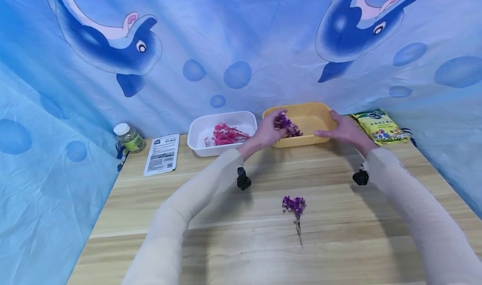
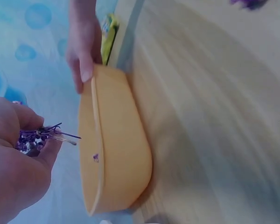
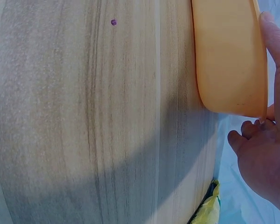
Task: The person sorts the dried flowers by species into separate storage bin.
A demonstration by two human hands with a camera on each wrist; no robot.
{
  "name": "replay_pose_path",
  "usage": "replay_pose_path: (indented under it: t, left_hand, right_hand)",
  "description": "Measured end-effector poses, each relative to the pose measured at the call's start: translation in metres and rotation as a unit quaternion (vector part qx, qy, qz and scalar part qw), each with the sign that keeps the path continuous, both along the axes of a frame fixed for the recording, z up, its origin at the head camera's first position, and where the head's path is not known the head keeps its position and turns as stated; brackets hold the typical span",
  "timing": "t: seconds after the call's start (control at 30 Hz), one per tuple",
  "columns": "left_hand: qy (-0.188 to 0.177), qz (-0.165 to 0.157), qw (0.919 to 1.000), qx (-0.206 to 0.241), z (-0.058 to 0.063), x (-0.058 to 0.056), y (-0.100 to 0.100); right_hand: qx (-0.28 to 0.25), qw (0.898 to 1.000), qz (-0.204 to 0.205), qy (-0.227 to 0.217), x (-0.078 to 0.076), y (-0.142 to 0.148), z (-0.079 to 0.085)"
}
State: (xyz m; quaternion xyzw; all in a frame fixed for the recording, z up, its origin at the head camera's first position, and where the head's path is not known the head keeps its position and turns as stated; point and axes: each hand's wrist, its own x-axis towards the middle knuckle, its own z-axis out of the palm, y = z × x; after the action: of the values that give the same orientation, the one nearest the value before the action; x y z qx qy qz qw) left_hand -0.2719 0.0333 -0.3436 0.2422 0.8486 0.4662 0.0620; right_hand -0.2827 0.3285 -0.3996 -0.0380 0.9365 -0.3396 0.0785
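Observation:
Between the thumb and fingers of my left hand (image 1: 263,133) is a bunch of small purple dried flowers (image 1: 289,126), held over the left part of a yellow plastic basin (image 1: 308,140). In the left wrist view, thin stems (image 2: 60,133) poke out past the fingertips. My right hand (image 1: 348,130) grips the basin's right end, its thumb along the near rim and its fingers around the corner. A single purple flower sprig (image 1: 295,207) lies on the table in front of the basin. One tiny purple petal (image 2: 95,157) shows at the basin's rim.
Left of the yellow basin stands a white basin (image 1: 199,152) holding pink dried flowers (image 1: 227,134). Farther left are a printed white packet (image 1: 162,155) and a white-capped jar (image 1: 129,138). A yellow-green bag (image 1: 382,127) lies to the right. Blue dolphin-print cloth (image 1: 263,38) hangs behind the table.

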Motion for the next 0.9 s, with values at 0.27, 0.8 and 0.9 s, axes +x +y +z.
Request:
replay_pose_path:
  t: [0.27, 0.8, 0.9]
  left_hand:
    - [-0.020, 0.085, 0.9961, -0.014, -0.007, -0.032, 0.018]
    - [-0.013, 0.151, 0.9882, -0.025, -0.027, -0.051, 0.026]
    - [-0.002, 0.158, 0.9870, -0.028, -0.029, -0.050, 0.026]
  right_hand:
    - [-0.002, 1.000, -0.004, 0.004, 0.000, 0.000, -0.001]
    - [-0.015, 1.000, -0.008, -0.004, 0.002, -0.003, 0.002]
    - [-0.017, 1.000, -0.008, -0.006, 0.002, -0.002, 0.002]
